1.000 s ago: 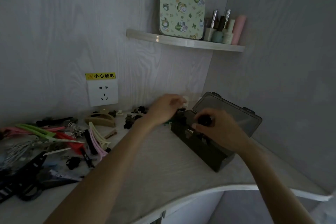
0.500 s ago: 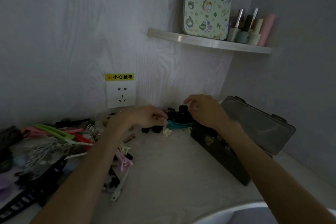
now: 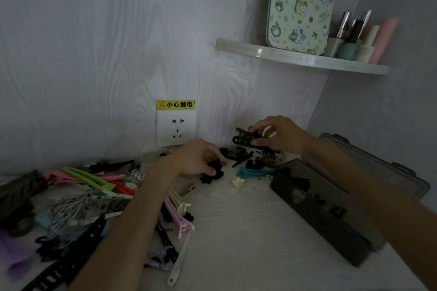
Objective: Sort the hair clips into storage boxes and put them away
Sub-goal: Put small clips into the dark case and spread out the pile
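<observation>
Clips lie scattered over the table [image 3: 236,231], and the storage box [image 3: 319,215] serves as the landmark: it sits open with its lid [image 3: 378,172] folded back behind it, small dark pieces already inside.

Far left of the box lies the main heap of hair clips [image 3: 78,196], long pink, green, red and black ones tangled together. Nearer the box, the left hand [image 3: 196,160] rests low on the table with its fingers curled around a small black claw clip [image 3: 212,172], pinching it against the surface. Just left of the box's near corner lie a teal clip [image 3: 253,172] and a tiny pale flower clip [image 3: 237,182], both untouched.

Above and behind the box's left end, the right hand [image 3: 279,133] is raised off the table, thumb and fingers pinching a flat black slotted clip [image 3: 246,138] at one end, the rest sticking out to the left. More small dark clips [image 3: 246,156] lie beneath it against the wall.

To do this step well, the person would probably carry the slotted clip straight rightward and down into the open box, laying it flat so it does not ride on the rim, and keep like sizes together. The left hand's clip looks ready to follow; lifting it clear of its neighbours first should avoid dragging others along.
</observation>
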`<state>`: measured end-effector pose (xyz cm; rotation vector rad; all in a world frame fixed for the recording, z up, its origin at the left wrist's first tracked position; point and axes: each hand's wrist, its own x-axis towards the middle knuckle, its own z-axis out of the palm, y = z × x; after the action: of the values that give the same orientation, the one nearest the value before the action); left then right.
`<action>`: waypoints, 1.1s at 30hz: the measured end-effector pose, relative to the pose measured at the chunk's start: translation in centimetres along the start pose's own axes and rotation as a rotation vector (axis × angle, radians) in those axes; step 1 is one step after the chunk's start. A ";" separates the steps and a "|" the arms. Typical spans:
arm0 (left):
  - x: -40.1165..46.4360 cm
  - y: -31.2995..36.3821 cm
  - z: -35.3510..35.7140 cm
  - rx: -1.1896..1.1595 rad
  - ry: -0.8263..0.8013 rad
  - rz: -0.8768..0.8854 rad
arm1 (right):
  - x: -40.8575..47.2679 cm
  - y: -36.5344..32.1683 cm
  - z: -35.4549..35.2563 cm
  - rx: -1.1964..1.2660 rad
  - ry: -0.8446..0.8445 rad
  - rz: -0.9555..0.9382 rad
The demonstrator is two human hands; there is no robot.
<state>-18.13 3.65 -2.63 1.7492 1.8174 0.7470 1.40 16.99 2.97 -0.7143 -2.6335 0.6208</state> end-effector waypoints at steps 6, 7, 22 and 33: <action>-0.3 -0.3 -0.4 0.002 0.094 -0.046 | -1.5 -5.9 1.2 -0.030 -0.614 -0.032; -0.3 -0.4 -0.5 -0.010 0.098 -0.045 | -1.7 -6.5 1.7 -0.042 -0.687 -0.041; -0.4 0.8 -0.4 0.196 -0.115 -0.167 | -3.1 -4.9 5.8 -0.200 -0.605 0.199; 0.4 0.1 1.8 0.438 0.070 -0.083 | -5.4 -2.9 -0.4 0.009 -0.239 0.223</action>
<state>-16.86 4.18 -3.86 1.9121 2.2135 0.3983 4.89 11.97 3.62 -0.9965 -2.7853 0.8255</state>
